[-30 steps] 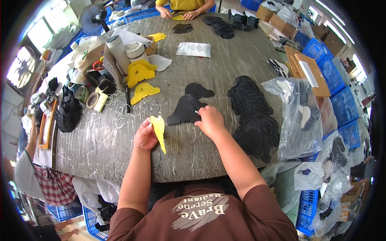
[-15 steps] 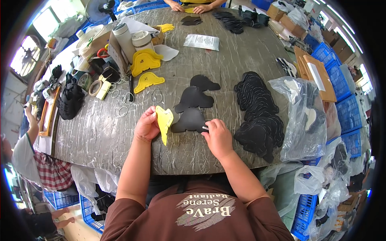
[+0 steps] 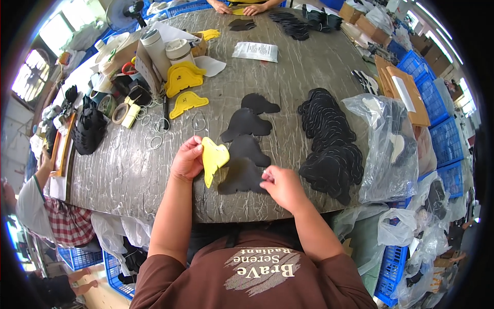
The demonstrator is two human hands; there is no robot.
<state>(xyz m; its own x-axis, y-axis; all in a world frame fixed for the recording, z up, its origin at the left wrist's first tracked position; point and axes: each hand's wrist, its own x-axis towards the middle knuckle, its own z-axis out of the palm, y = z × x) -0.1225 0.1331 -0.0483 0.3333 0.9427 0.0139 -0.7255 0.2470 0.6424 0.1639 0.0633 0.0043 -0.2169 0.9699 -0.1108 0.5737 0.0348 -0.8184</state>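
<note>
My left hand [image 3: 188, 159] pinches a yellow curved template [image 3: 213, 158] by its left edge, holding it above the table. Just right of it, a smooth black cut piece [image 3: 240, 176] with a rounded top and flared corners looks smeared by motion. My right hand [image 3: 281, 186] has its fingers closed at that piece's right corner. Whether a small white stick is still in those fingers is hidden. Beyond lie similar black pieces, one [image 3: 249, 150] partly overlapped by the blurred one, another [image 3: 246, 125] behind it, and a farther one [image 3: 260, 103].
On the right lies a long overlapping row of black pieces [image 3: 329, 144], beside a clear plastic bag [image 3: 383, 149]. At left are more yellow templates [image 3: 188, 103], rubber bands [image 3: 156, 142], tape rolls and a white cup [image 3: 179, 51]. Across the table a co-worker's hands [image 3: 254, 10] rest on yellow material.
A black piece has come nearer to me, uncovering another behind it. My right hand has shifted slightly nearer, and the white stick no longer shows. The yellow template has turned a little.
</note>
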